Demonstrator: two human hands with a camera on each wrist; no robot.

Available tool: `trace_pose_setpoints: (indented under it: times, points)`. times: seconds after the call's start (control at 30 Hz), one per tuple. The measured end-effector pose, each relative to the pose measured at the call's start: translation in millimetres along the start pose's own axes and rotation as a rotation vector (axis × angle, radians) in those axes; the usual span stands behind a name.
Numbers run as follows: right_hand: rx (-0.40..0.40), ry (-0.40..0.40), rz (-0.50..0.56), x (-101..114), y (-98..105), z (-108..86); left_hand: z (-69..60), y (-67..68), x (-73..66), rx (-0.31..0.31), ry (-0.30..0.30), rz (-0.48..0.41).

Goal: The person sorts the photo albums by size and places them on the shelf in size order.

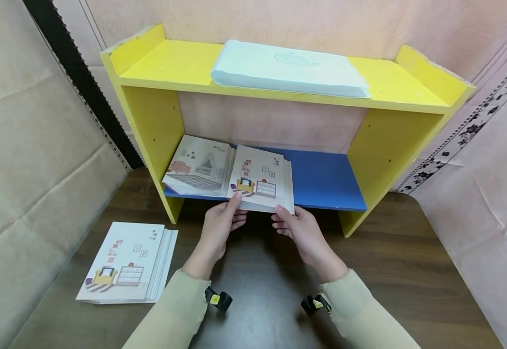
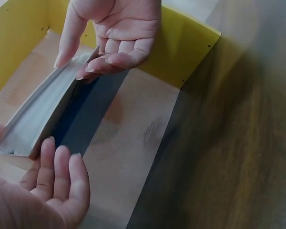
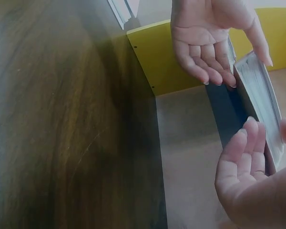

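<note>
A thick white book with drawn furniture on its cover lies partly over the blue shelf board, its near edge jutting out in front. My left hand pinches its near left corner, thumb on top and fingers beneath. At the near right corner my right hand grips it the same way. The left wrist view shows the page edges of the book between both hands. Left of it on the board lies another book with a house drawing, close against the held one.
A yellow shelf unit encloses the board with side panels. On its top lies a pale blue flat bundle with a whale drawing. White books lie stacked on the dark wooden table at left. Pale cloth hangs around.
</note>
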State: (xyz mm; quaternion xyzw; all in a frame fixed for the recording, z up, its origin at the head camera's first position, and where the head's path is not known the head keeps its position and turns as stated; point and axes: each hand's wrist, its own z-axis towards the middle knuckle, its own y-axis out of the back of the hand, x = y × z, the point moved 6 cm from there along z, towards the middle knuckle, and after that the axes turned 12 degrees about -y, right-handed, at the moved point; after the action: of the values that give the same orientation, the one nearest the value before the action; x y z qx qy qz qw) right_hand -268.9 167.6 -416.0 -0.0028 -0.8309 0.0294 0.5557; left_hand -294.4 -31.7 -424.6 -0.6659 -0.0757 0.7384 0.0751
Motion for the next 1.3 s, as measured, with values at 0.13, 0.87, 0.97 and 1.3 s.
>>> trace_pose_setpoints:
  times: [0.13, 0.87, 0.97, 1.3]
  points:
    - [-0.059, -0.017, 0.037, 1.1, -2.4, 3.8, 6.6, 0.4, 0.4, -0.043, 0.01, 0.052]
    - [-0.196, -0.064, 0.142, -0.7, -10.4, 13.9, 18.3, 4.3, -2.0, -0.064, 0.04, 0.17]
    - [-0.187, -0.041, 0.086, -2.2, -10.8, 13.6, 16.9, 4.1, -0.9, -0.053, 0.035, 0.192]
    - [-0.217, 0.031, -0.066, -9.9, -11.3, 3.3, -6.5, 17.4, 0.1, 0.012, -0.038, 0.295]
